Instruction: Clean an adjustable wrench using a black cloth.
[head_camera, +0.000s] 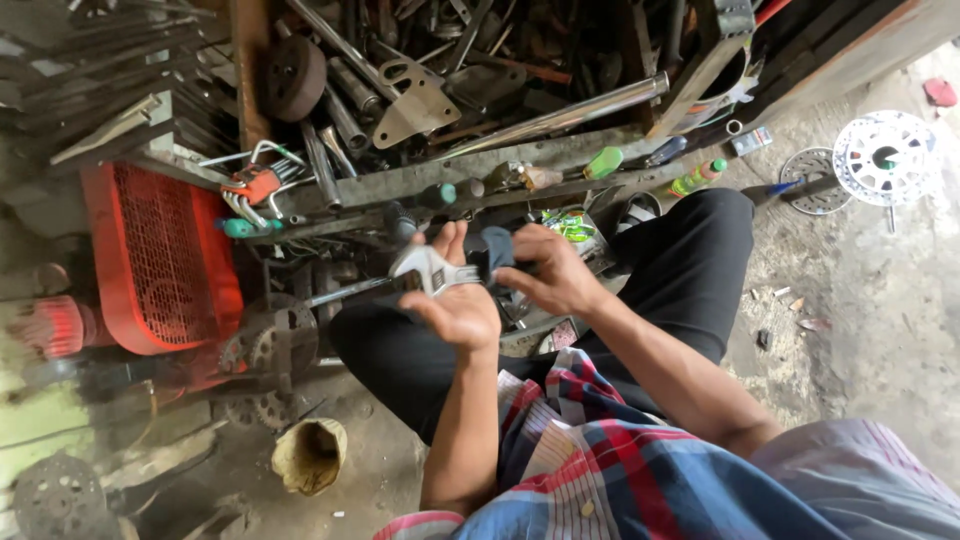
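Across left palm (455, 300), wrench (432, 270) jaws rightward

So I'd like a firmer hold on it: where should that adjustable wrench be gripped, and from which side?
Probably on the bare handle. The adjustable wrench lies across the left hand, jaw end toward the right hand, its slim handle sticking out free to the left. Coming from that left side and wrapping the straight shaft looks best; the head is crowded by both hands.
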